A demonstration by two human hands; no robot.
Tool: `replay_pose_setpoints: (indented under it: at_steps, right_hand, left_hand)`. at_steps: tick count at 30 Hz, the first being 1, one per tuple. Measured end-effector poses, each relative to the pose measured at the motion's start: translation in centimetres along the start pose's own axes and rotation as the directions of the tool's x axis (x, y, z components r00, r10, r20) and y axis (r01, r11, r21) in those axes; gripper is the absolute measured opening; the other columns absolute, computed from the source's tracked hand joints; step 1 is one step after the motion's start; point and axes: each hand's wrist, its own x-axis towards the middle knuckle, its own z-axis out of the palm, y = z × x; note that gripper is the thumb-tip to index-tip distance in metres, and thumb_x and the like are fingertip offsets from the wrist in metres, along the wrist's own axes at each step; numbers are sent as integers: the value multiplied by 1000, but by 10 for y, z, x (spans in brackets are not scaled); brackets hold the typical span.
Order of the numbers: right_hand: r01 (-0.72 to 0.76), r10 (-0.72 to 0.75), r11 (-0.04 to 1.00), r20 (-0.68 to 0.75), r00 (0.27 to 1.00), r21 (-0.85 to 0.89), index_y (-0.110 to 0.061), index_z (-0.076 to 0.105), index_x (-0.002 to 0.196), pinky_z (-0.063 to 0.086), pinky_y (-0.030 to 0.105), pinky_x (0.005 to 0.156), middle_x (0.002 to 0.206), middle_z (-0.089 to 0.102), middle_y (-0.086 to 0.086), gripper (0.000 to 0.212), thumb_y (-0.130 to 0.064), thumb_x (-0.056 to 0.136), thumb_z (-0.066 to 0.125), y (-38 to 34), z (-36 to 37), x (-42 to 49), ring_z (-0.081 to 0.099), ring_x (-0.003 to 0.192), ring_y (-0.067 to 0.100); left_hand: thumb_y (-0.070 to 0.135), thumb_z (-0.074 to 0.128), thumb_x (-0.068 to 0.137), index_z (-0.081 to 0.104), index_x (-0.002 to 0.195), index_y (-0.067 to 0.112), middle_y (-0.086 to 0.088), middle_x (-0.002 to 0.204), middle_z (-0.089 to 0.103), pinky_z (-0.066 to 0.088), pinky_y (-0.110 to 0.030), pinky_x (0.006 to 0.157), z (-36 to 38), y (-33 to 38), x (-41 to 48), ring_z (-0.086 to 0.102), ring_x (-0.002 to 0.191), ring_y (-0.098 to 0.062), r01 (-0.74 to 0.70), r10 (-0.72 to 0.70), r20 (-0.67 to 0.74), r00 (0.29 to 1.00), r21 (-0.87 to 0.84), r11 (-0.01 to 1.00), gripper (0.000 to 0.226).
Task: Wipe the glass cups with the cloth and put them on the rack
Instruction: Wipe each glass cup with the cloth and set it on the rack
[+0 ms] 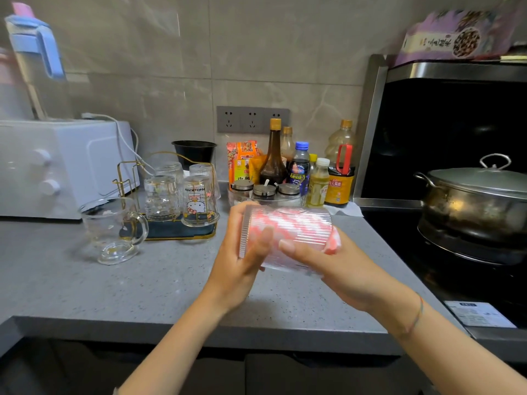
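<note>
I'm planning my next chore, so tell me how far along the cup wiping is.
Done: four upturned cups sit on the rack. In hand: the left hand and right hand grip a ribbed cup sideways, the pink-and-white cloth stuffed inside it. Left: racking that cup, then the handled mug standing on the counter beside the rack, apparently not yet wiped.
</note>
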Motion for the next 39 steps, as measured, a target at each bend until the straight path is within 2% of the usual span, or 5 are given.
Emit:
replay_pose_setpoints:
  at_steps: [11,16,23,34,39]
  right_hand:
    - [62,-50,930,44,998,-363,-36,62,100,48,10,79,98,71,-20,25,-16,86,64,4,-3,3,66,94,-1]
    - [0,0,984,-5,1000,-177,-28,64,107,49,12,82,108,72,-12,26,-24,82,62,8,1,3,66,102,3]
    - [-73,70,993,34,997,91,-22,67,103,53,20,85,104,74,-1,23,-22,82,58,-6,-1,2,69,99,14]
    - [126,-96,860,85,992,-495,-32,65,92,45,6,67,76,67,-29,11,-30,82,60,5,-1,5,63,73,-7]
    - [98,-89,891,40,995,-443,-24,69,103,49,11,76,93,73,-16,27,-24,76,72,13,-1,7,68,89,0]
  left_hand:
    - [82,30,75,56,127,9,-4,76,65,40,-19,43,1,15,8,56,54,-7,458,-457,40,889,-30,888,92]
    - [78,41,80,58,114,22,-14,93,65,49,-56,74,5,1,4,64,88,-36,183,-183,-145,972,-9,983,67]
    - [76,33,86,43,116,31,21,103,59,49,-13,74,-2,-3,-2,62,88,-3,-275,291,-50,956,205,939,55]
    - [78,29,86,65,105,16,-3,82,67,38,-20,43,-4,13,3,56,65,-13,494,-482,120,868,-106,863,74]
    - [83,40,71,51,133,12,-7,80,67,35,-20,38,0,0,5,57,51,-11,435,-443,-42,896,-127,891,94]
